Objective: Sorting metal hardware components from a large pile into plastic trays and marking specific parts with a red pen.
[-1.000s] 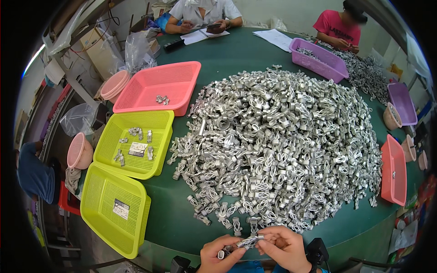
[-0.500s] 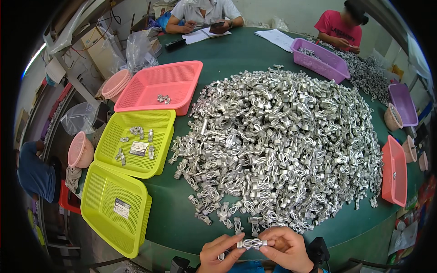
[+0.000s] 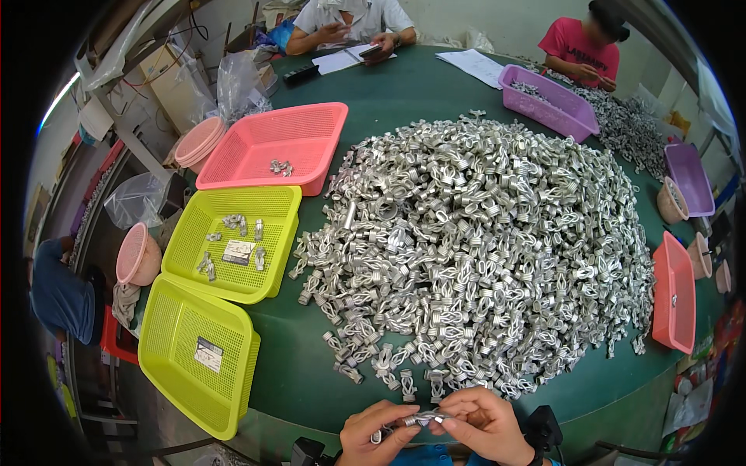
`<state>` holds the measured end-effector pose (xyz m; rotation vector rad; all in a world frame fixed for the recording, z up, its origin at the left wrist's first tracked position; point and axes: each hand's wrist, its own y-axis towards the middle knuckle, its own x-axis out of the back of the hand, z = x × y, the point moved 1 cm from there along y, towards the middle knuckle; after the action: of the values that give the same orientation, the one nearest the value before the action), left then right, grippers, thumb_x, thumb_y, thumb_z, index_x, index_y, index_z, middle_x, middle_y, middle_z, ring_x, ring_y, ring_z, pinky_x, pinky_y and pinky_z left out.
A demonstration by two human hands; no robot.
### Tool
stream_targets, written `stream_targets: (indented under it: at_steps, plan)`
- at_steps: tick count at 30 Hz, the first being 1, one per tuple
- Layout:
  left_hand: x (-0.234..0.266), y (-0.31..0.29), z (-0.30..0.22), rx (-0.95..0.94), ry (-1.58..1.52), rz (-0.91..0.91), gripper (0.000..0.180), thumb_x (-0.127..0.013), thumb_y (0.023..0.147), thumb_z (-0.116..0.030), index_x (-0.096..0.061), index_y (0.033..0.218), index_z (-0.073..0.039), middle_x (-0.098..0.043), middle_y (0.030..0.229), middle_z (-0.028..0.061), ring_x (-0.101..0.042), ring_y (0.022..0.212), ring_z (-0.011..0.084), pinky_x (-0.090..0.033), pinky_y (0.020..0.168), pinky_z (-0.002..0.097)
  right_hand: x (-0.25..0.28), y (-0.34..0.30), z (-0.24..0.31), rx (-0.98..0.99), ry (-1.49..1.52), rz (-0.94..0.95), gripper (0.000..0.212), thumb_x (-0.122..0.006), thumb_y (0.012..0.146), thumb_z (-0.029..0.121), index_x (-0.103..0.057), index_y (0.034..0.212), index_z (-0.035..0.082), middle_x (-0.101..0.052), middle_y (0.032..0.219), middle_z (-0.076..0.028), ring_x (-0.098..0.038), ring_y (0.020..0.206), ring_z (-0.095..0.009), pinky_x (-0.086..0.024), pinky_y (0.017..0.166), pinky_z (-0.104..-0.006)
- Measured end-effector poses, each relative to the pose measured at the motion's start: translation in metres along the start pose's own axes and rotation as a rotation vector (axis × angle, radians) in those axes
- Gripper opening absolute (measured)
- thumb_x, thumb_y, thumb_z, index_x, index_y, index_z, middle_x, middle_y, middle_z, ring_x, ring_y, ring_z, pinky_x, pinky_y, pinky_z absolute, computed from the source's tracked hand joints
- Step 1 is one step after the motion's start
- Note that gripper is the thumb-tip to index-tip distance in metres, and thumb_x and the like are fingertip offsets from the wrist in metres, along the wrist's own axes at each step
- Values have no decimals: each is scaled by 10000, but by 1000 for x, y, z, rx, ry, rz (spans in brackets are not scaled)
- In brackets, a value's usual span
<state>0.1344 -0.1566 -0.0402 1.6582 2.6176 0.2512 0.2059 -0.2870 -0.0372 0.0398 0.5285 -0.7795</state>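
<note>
At the table's near edge, my left hand (image 3: pixel 371 435) and my right hand (image 3: pixel 488 429) pinch the two ends of one silvery twisted metal fitting (image 3: pixel 423 419) between thumbs and fingers. It has looped strands in the middle and ribbed ends, and lies slightly tilted. A bit of another shiny metal piece (image 3: pixel 377 437) shows within my left hand's curled fingers. Just beyond my fingertips spreads a large heap of like metal fittings (image 3: pixel 482 233), with a few loose ones at its near edge.
Left of the heap stand a pink basket (image 3: pixel 318 147) and two lime-green baskets (image 3: pixel 289 225) (image 3: pixel 247 365), two of them holding several fittings. Purple basins (image 3: pixel 559 116) and a coral basket (image 3: pixel 672 299) stand right on the green table (image 3: pixel 287 342). Two people sit across; another is far left.
The fitting has been turned and tilted between my fingers, its right end now more covered by my right fingertips. Across the table, one person's hand has lifted from the notebook.
</note>
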Motion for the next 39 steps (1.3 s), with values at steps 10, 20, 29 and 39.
stream_targets:
  at_steps: [10, 20, 29, 39]
  plan:
    - [0, 1, 1, 28, 16, -12, 156, -523, 715, -42, -546, 850, 33, -486, 648, 42, -451, 538, 75, -340, 473, 175, -4, -1, 6, -108, -16, 32, 169, -421, 803, 57, -418, 955, -15, -550, 676, -80, -528, 596, -112, -419, 525, -200]
    - [0, -1, 1, 56, -3, -10, 159, -517, 720, -44, -544, 855, 37, -494, 660, 46, -450, 541, 75, -342, 478, 174, -4, -2, 5, -108, -48, 37, 171, -417, 809, 76, -424, 952, -18, -551, 679, -81, -527, 588, -112, -419, 522, -197]
    - [-3, -1, 1, 64, -24, -43, 145, -490, 743, -43, -546, 851, 35, -498, 663, 42, -439, 521, 60, -331, 464, 160, -5, -2, 2, -103, -68, 93, 189, -399, 818, 90, -417, 970, -22, -552, 711, -82, -532, 613, -119, -425, 533, -207]
    - [-4, 1, 8, 238, -84, -98, 74, -494, 735, -22, -473, 695, 37, -504, 612, 75, -484, 500, 82, -364, 448, 180, -6, -1, 1, -150, -45, 140, 256, -426, 788, 17, -362, 1034, -13, -545, 751, -95, -538, 683, -134, -437, 590, -220]
